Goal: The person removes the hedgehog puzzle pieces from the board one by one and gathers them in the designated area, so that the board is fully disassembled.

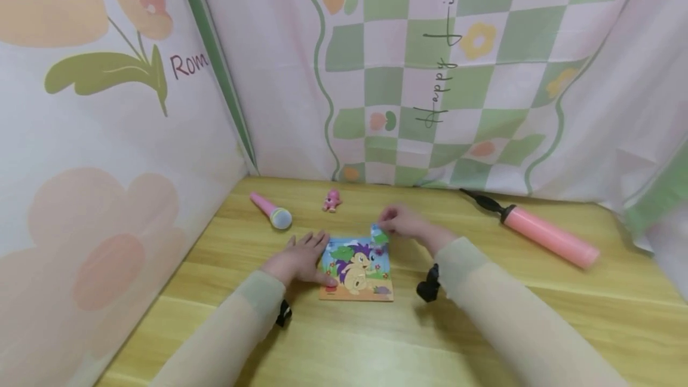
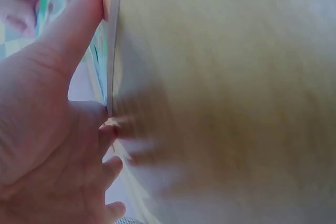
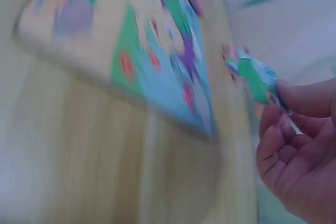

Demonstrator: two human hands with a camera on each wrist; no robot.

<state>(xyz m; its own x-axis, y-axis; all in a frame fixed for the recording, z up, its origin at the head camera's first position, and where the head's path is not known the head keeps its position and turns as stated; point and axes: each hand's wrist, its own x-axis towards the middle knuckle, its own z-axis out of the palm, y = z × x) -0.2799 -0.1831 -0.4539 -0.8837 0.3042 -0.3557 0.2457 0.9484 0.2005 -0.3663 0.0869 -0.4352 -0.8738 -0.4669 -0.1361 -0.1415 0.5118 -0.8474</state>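
A square jigsaw puzzle (image 1: 355, 276) with a purple-haired hedgehog picture lies flat on the table. My left hand (image 1: 300, 260) rests at its left edge, fingers spread and thumb laid over the lower left part. Above the puzzle's upper right corner, my right hand (image 1: 405, 223) pinches a puzzle piece (image 3: 255, 78) between thumb and fingers. Green and blue show on that piece, and it is held tilted, apart from the board in the right wrist view. Blur hides the finer detail of the picture there.
On the wooden table (image 1: 344, 345), a pink toy microphone (image 1: 273, 211) lies at the back left. A small pink figurine (image 1: 332, 200) stands behind the puzzle. To the right lies a pink hand pump (image 1: 548, 235) with a black nozzle. Patterned curtains (image 1: 408, 76) border the back and left.
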